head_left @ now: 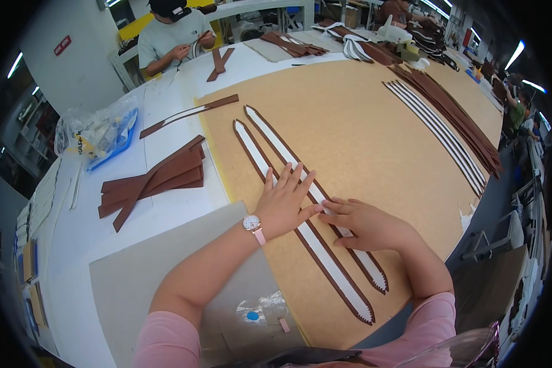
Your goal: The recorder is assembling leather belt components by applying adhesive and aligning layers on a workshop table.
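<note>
Two long strips with white middles, brown edges and pointed, notched ends lie side by side on a tan board [374, 122]. The left strip [334, 270] reaches nearer to me; the right strip [270, 135] lies close beside it. My left hand [282, 205], with a pink-strapped watch at the wrist, rests flat across both strips, fingers spread. Just right of it, my right hand [371, 226] lies on the right strip, its fingers stretched out and its thumb apart. Neither hand is wrapped round anything. The parts of the strips under my hands are hidden.
Brown strips [156, 178] lie piled on the white table at left, near a blue tray [119, 144] with clear plastic bags. Several narrow white-and-brown strips [435, 135] and a long brown bundle [454, 116] lie at right. A co-worker [175, 40] handles a strip across the table.
</note>
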Demonstrator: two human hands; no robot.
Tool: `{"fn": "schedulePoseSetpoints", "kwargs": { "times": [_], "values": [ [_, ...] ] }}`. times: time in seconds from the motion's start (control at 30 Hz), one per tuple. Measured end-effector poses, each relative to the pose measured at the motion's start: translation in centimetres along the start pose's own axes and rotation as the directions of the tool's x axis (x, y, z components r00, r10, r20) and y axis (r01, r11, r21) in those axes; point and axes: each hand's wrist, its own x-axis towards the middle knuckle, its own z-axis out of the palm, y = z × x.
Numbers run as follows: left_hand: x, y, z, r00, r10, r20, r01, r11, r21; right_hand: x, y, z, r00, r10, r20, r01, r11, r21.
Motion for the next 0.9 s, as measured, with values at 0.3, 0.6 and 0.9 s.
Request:
{"fn": "schedulePoseSetpoints", "kwargs": {
  "times": [0.3, 0.6, 0.9],
  "values": [
    [-0.1, 0.0, 0.1, 0.999, -0.022, -0.048, 0.022, 1.0, -0.009, -0.2, 0.1, -0.7, 0.995, -0.056, 0.079, 0.044, 0.988, 0.149],
    [-0.3, -0.2, -0.1, 0.998, -0.063, 0.002, 0.063, 0.998, 0.023, 0.3, 1.4, -1.5, 0.976, 0.215, -0.045, -0.147, 0.792, 0.592],
    [-0.2, -0.3, -0.3, 0.998, -0.059, 0.018, 0.058, 0.998, 0.009, -1.3, 19.8, 1.2, 0.493, 0.411, -0.767, -0.581, 0.812, 0.062]
  ]
}}
